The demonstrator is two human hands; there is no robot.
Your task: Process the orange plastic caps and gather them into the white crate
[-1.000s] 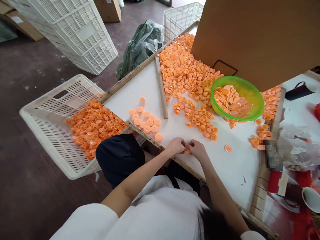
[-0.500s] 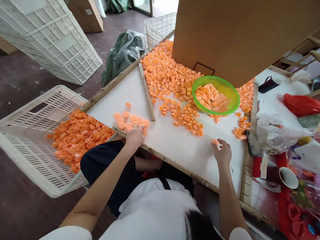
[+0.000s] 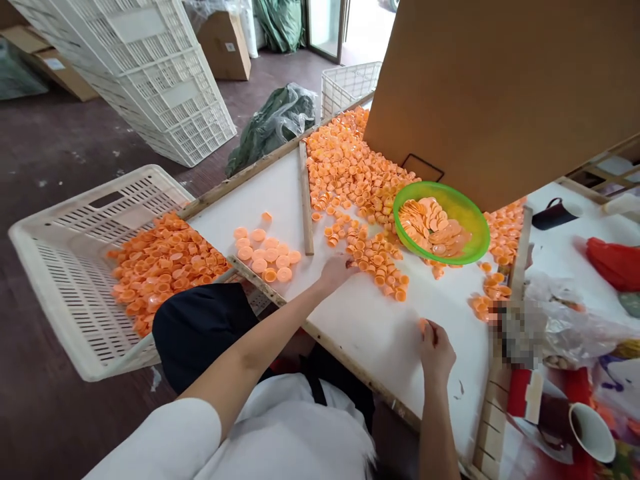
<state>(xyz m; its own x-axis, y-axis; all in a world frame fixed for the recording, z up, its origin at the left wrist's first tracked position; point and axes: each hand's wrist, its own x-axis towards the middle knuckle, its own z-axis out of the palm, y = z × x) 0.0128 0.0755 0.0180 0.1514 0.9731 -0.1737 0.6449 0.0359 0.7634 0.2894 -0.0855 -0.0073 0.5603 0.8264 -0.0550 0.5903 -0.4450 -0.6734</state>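
Observation:
My left hand point(image 3: 336, 275) reaches over the white tabletop point(image 3: 360, 340), its fingertips at the left edge of a cluster of small orange cup-shaped caps point(image 3: 380, 257). Its fingers are blurred and partly hidden, so their grip is unclear. Nearer the front right, my right hand point(image 3: 439, 352) is closed in a pinch on a small orange cap point(image 3: 423, 325), only partly showing. To the left of the wooden divider strip point(image 3: 306, 200) lie several flat orange discs point(image 3: 271, 255). A green bowl point(image 3: 477, 250) beyond my hands holds more orange discs point(image 3: 425, 223).
A white plastic crate point(image 3: 60, 280) with orange pieces adjoins the table's left edge. A large cardboard box point(image 3: 490, 93) stands behind the bowl, beside a big heap of caps point(image 3: 345, 160). Stacked crates point(image 3: 170, 87) rise at the back left. A mug point(image 3: 590, 430) and plastic bags point(image 3: 565, 313) lie right.
My left hand has moved right, from the flat discs to the edge of the cap cluster. My right hand still pinches its cap, slightly turned. The camera view has shifted.

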